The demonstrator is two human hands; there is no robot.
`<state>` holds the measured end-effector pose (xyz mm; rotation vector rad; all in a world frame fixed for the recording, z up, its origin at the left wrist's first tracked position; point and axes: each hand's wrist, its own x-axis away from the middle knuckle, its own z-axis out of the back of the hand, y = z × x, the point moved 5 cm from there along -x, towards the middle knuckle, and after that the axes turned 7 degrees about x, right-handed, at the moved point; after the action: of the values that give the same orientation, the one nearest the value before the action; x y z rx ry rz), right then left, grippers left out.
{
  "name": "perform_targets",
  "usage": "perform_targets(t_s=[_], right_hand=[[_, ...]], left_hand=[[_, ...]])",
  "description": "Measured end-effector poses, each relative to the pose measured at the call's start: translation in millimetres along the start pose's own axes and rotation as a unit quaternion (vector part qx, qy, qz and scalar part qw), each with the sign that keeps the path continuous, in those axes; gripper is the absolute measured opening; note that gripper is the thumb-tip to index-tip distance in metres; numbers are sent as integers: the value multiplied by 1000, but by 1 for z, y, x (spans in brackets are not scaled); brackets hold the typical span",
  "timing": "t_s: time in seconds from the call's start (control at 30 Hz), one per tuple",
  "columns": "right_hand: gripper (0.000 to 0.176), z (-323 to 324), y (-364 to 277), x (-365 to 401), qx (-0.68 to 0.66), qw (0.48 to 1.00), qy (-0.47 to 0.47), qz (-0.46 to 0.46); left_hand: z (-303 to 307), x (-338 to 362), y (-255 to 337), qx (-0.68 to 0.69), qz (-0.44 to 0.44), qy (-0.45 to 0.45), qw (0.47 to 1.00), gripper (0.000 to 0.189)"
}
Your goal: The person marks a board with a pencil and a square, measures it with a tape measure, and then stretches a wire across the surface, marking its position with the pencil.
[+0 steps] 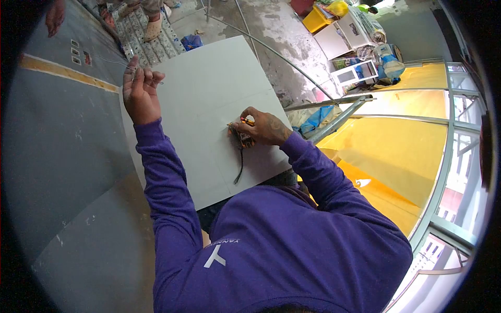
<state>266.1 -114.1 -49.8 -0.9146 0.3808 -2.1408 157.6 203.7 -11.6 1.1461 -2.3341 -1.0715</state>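
Note:
A large white board (209,99) lies in front of me. My right hand (269,129) is over its right half, with the fingers closed round a yellow-and-black pencil (247,122). Just under these fingers, a black-and-orange tape measure (243,139) rests on the board, its dark wrist strap trailing towards me. My left hand (142,96) is raised at the board's left edge, near the grey wall. Its fingers are curled, and something thin and shiny shows beside them, too small to name.
On the left, a grey wall (68,115) carries a tan strip and outlet boxes. Another person's hand (55,18) and sandalled foot (153,28) show beyond the board, by a perforated metal plank (141,31). Metal poles (339,120) stand at right, before yellow sheeting (386,156).

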Motion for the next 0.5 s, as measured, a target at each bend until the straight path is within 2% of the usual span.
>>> perform_targets(t_s=[0.17, 0.27, 0.37, 0.5], right_hand=[[68, 7, -9, 3, 4, 1000, -15, 17], [68, 7, -8, 4, 4, 999, -34, -26], [60, 3, -4, 2, 10, 1000, -3, -10], [61, -14, 14, -7, 24, 999, 14, 25]], left_hand=[[-6, 16, 8, -12, 7, 35, 999, 37], [2, 29, 1, -25, 22, 35, 999, 35], [6, 44, -12, -51, 39, 36, 997, 34], [13, 58, -37, -96, 52, 36, 993, 34]])
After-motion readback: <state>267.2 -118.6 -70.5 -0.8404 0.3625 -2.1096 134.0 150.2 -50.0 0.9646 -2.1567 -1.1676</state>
